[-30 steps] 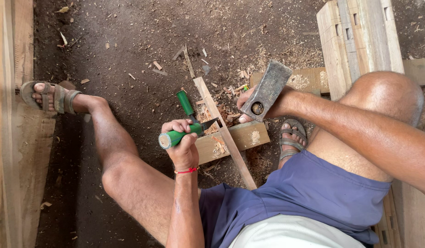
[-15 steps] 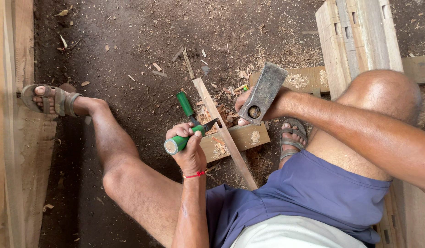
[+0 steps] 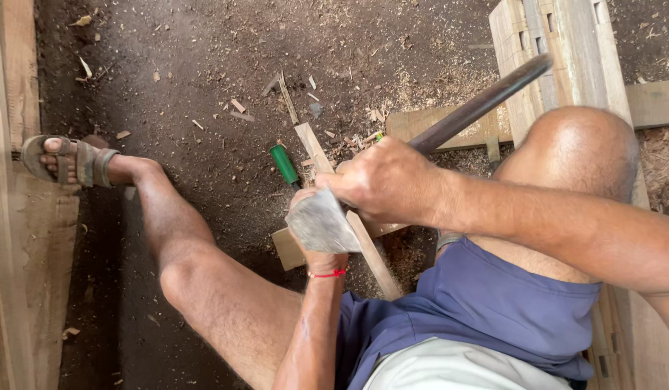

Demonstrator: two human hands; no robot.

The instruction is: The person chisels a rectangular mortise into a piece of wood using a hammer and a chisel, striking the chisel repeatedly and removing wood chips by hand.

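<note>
Hammer (image 3: pixel 327 220): grey metal head, blurred, at frame centre, directly over the left hand (image 3: pixel 321 249). Its dark, straight handle (image 3: pixel 486 101) runs toward 1 o'clock, over the pale wood stack (image 3: pixel 558 50).

Right hand (image 3: pixel 385 180): closed firmly around the handle close to the head; knuckles face the camera.

Left hand: mostly hidden beneath the hammer head; only the wrist with a red band (image 3: pixel 327 274) and part of the fingers show. Whether it is closed on anything cannot be made out.

Chisel (image 3: pixel 284 164): round green handle, lying on the ground at 10 o'clock of the hammer head, just beside the slat (image 3: pixel 370 253). Its blade is not discernible.

Slat: narrow, pale, rough-sawn wood, running diagonally from 11 to 5 o'clock beneath both hands; its middle is covered by them. A short block (image 3: pixel 287 248) crosses under it, partly hidden.

Floor (image 3: pixel 204 72): dark packed earth scattered with light wood chips and sawdust, densest at 12 o'clock of the hands.

A sandalled foot (image 3: pixel 67 160) rests at 9 o'clock against a plank (image 3: pixel 16 87), which is cut off by the frame edge.
</note>
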